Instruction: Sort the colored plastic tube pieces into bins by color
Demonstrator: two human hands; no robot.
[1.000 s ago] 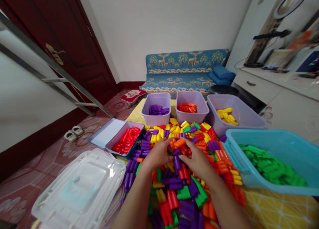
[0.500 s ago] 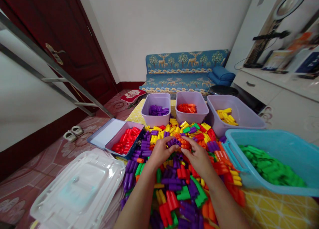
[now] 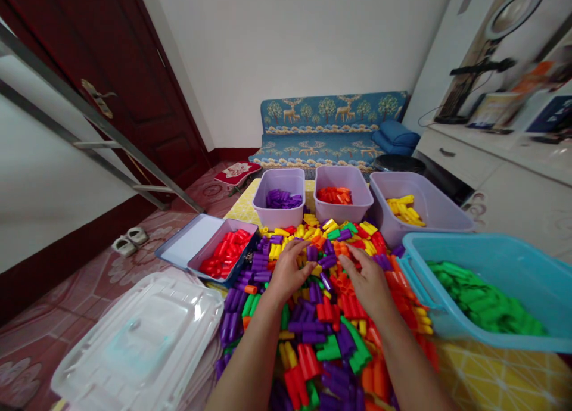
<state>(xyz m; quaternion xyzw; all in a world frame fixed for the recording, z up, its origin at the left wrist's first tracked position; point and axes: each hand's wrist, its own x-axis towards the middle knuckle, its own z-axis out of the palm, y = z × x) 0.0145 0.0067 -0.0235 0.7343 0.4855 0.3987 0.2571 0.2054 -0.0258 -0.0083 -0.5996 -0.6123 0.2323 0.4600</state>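
A heap of plastic tube-shaped toy blocks (image 3: 308,326) in purple, red, orange, yellow and green covers the middle of the table. My left hand (image 3: 288,274) rests over the heap with fingers and thumb apart, beside several purple blocks (image 3: 328,261). On the other side of these, my right hand (image 3: 367,278) is also open, its fingertips close to orange blocks (image 3: 343,285). Whether the fingertips touch any block I cannot tell. Purple blocks (image 3: 284,200) fill the bottom of one lilac bin, orange blocks (image 3: 334,195) another, and yellow blocks (image 3: 406,211) a third.
At the right stands a turquoise tub (image 3: 487,244) of green blocks. A hinged case (image 3: 179,242) at left holds red blocks. Nearer me lies a clear plastic lid (image 3: 143,333). Behind the table are a blue patterned sofa (image 3: 313,143) and a metal ladder (image 3: 102,125) at left.
My hands have moved slightly apart. The purple and orange blocks that were gathered between my fingers now lie loose on the heap.
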